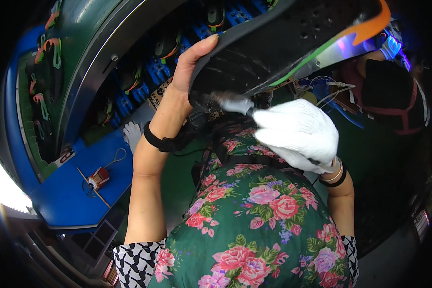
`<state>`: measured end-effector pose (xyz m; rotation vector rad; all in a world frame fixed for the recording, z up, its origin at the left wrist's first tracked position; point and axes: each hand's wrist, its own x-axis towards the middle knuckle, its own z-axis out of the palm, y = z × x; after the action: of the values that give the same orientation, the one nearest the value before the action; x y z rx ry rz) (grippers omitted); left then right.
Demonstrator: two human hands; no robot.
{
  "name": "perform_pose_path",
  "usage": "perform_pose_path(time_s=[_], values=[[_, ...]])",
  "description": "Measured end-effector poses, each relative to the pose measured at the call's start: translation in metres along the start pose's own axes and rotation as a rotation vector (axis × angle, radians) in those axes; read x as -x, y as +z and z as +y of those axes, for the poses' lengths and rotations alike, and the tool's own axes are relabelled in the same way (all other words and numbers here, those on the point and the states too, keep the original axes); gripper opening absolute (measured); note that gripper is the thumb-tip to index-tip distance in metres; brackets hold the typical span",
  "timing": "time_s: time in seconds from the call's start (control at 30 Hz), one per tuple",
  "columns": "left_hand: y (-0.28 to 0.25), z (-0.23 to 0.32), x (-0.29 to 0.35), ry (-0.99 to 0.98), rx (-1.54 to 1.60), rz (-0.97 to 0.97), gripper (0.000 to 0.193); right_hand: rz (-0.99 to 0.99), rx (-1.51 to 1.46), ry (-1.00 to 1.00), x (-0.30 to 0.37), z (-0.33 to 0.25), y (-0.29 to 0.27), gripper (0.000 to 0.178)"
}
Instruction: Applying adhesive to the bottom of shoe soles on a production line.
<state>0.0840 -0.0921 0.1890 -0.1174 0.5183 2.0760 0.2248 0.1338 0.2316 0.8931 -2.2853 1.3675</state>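
A black shoe sole (259, 62) with green and orange edging is held up close in front of me, tilted. My left hand (192, 62) grips its near left end, with the thumb over the rim and the other fingers hidden behind it. In a white glove, my right hand (297, 132) is closed around a small brush (248, 110), most of whose handle is hidden. The brush's pale head is smeared by motion. It is at the sole's lower inner side, near my left wrist.
Blue racks (153, 72) carrying several similar soles stand beyond my left hand. A curved metal-edged machine housing (84, 62) rises at left. The blue table (57, 197) holds a red-and-white spool-like item (99, 178) and a white glove (132, 133). Another person's gloved hand (391, 47) is at far right.
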Motion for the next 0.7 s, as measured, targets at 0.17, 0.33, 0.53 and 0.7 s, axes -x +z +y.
perform_pose_path(time_s=[0.17,0.33,0.53,0.7], values=[[0.01,0.007,-0.002,-0.052,-0.116,0.069,0.036,-0.109,0.062,-0.058,0.008,-0.003,0.012,0.026],[0.019,0.009,0.005,-0.077,-0.125,0.126,0.032,-0.032,-0.073,-0.046,0.003,0.002,0.004,0.026],[0.014,0.014,0.006,-0.213,-0.161,0.082,0.031,-0.181,0.041,-0.064,0.002,0.001,0.004,0.026],[0.016,0.012,0.005,-0.164,-0.215,0.143,0.035,-0.066,0.024,-0.073,0.002,0.008,0.009,0.025]])
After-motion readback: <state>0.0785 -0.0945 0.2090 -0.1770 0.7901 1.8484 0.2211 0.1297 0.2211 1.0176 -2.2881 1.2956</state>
